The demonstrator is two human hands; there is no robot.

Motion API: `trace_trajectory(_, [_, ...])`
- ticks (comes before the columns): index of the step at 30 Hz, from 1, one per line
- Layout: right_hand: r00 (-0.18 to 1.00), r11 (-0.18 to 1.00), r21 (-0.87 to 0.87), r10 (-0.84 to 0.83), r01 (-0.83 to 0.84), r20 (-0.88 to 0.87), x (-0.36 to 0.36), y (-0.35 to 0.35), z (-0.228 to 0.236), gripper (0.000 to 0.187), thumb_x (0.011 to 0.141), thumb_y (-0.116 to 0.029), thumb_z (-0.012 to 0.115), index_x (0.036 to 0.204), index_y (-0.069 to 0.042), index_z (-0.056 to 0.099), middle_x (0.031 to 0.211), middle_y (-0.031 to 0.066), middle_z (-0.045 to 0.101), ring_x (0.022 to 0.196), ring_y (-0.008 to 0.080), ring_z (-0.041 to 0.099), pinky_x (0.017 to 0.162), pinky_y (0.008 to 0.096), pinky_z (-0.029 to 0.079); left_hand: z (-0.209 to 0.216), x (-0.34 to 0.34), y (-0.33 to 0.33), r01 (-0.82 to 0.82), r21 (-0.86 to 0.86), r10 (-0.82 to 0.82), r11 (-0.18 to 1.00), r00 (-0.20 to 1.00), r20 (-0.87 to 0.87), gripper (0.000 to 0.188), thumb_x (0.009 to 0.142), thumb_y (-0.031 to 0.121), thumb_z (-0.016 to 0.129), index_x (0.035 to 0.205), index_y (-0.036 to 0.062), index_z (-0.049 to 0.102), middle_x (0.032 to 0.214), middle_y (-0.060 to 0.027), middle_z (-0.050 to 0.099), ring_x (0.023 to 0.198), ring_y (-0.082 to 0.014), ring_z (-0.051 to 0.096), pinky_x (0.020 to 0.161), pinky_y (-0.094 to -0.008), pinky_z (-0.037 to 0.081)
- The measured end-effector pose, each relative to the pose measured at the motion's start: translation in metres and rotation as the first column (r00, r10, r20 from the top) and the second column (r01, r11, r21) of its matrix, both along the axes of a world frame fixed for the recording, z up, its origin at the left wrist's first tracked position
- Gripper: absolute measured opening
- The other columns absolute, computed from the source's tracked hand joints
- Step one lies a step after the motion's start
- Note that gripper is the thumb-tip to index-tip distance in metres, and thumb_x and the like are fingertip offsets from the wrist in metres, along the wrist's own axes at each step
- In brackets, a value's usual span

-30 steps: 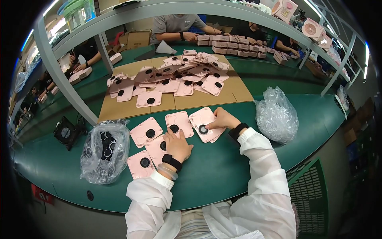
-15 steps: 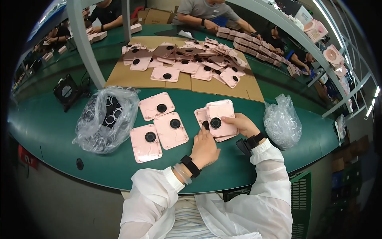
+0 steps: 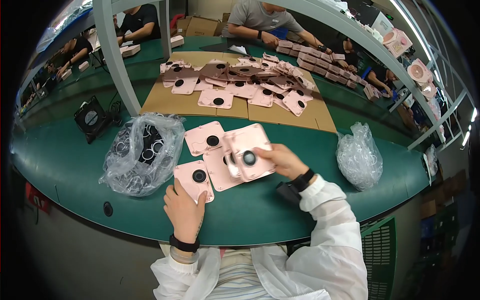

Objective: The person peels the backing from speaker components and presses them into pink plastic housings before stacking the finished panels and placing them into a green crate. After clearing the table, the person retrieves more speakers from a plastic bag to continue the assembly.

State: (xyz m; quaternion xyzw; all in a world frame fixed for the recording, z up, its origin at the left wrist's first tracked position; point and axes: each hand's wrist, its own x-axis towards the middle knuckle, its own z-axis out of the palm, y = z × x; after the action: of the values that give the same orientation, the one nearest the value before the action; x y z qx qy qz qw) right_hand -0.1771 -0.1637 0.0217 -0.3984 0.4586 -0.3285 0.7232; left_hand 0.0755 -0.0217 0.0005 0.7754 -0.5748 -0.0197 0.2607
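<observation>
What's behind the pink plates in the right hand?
A pink plate on the green table, its left part showing. The held plates cover the rest, so anything more beneath can't be seen.

You hold a slightly blurred stack of pink, round-cornered plastic panels (image 3: 257,140) at the frame's centre, the top one's dark disc (image 3: 249,158) facing you. It partly hides a middle panel (image 3: 218,172) just left of centre; beside that, your upper-left panel (image 3: 200,136) and lower-left panel (image 3: 190,181) lie flat, discs up.
</observation>
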Motion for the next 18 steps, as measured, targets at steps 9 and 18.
trace_trajectory(9, [0.846, 0.97, -0.224, -0.041, -0.094, -0.532, 0.059, 0.0, -0.03, 0.059, 0.079, -0.03, 0.074, 0.115, 0.01, 0.05, 0.103, 0.0153, 0.062, 0.085, 0.0176, 0.063, 0.07, 0.0271, 0.052, -0.008, 0.028, -0.025, 0.098, 0.441, 0.011, 0.892, 0.971, -0.237, 0.093, 0.055, 0.027, 0.089, 0.124, -0.0085, 0.037, 0.111, -0.0236, 0.048, 0.1, -0.0377, 0.052, 0.074, -0.0419, 0.051])
trace_trajectory(18, [0.865, 0.965, -0.247, -0.046, -0.091, -0.5, 0.057, 0.012, -0.025, 0.069, 0.078, -0.03, 0.076, 0.122, 0.01, 0.041, 0.105, 0.0163, 0.059, 0.086, 0.0195, 0.063, 0.07, 0.0287, 0.053, -0.015, 0.018, -0.009, 0.051, 0.286, -0.016, 0.957, 0.992, -0.125, 0.076, 0.058, 0.022, 0.087, 0.114, -0.006, 0.044, 0.105, -0.0236, 0.049, 0.092, -0.0396, 0.056, 0.078, -0.0406, 0.048])
